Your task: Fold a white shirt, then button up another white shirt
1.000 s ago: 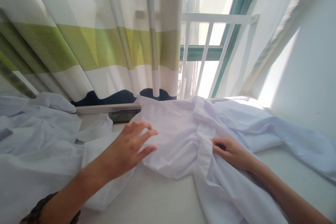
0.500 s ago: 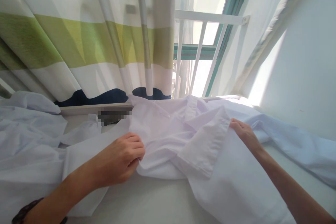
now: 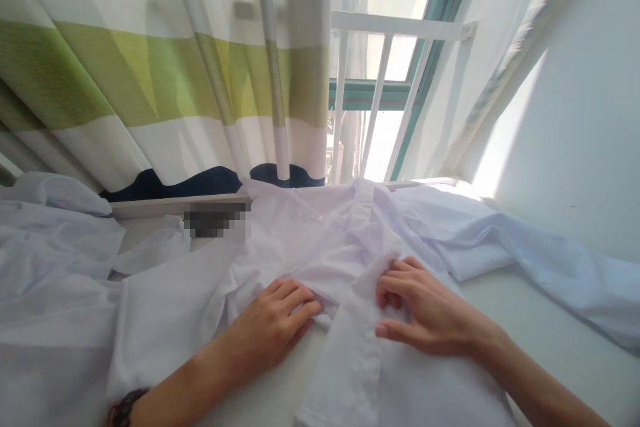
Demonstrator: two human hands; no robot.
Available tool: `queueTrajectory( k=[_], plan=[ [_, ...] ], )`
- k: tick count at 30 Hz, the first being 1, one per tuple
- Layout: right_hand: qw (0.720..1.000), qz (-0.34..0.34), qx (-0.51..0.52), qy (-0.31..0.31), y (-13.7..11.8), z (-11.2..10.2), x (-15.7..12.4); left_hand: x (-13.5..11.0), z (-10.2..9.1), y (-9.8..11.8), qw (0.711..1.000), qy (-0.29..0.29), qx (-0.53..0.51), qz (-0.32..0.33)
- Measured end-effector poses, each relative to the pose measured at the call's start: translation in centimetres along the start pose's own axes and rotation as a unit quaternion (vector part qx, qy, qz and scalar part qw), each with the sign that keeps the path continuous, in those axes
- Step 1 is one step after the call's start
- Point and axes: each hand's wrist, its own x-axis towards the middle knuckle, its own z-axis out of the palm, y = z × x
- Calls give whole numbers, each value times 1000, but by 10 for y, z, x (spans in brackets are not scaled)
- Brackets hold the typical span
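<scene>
A white shirt (image 3: 320,240) lies spread on a pale surface in front of me, its collar toward the window. My left hand (image 3: 273,327) rests flat on the shirt's lower front, fingers stretched out over a fold. To its right, my right hand (image 3: 425,313) presses on the button strip, fingers slightly curled over the cloth. Both hands sit close together at the shirt's middle.
More white and pale blue garments (image 3: 55,247) are heaped at the left, and a pale blue sleeve (image 3: 550,253) trails off right. A striped green, white and navy curtain (image 3: 150,80) hangs behind, next to a barred window (image 3: 380,93). A white wall (image 3: 590,133) stands at right.
My right hand let go of the lifted shirt front and came down to the middle. The left hand slid right. The shirt front now lies flatter.
</scene>
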Motion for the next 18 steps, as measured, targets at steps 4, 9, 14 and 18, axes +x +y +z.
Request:
queueTrajectory(
  k=[4, 9, 14, 18],
  plan=[
    [999, 28, -23, -36, 2, 7, 3, 0, -7, -4, 999, -38, -6, 5],
    [999, 34, 6, 3, 36, -17, -8, -3, -45, -9, 987, -152, -35, -40],
    [957, 180, -13, 226, 65, -28, -11, -3, -59, -2, 979, -186, -23, -77],
    [944, 184, 43, 270, 47, -16, -7, -2, -30, 9, 994, -110, -6, -23]
  ],
)
